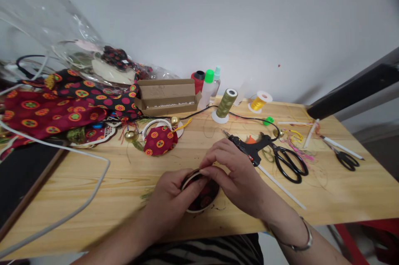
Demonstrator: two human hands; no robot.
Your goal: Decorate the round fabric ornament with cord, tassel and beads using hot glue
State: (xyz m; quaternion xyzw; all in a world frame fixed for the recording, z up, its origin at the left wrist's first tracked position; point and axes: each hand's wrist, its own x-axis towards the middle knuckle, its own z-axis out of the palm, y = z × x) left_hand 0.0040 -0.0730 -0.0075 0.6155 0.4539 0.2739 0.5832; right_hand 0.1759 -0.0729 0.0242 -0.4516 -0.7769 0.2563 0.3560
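Observation:
A round, pale-rimmed piece with dark red patterned fabric inside is held near the table's front edge. My left hand grips it from the left, thumb lying across its inside. From the right, my right hand pinches the upper rim, its thumb and fingertips close to my left thumb. The fingers hide the upper part of the rim. Just behind lies a red patterned fabric disc beside a white ring. A black glue gun lies to the right of my right hand.
Black scissors, a white glue stick and smaller scissors lie right. Behind stand a green thread spool, a yellow spool, bottles and an open cardboard box. Patterned fabric and a white cable are left.

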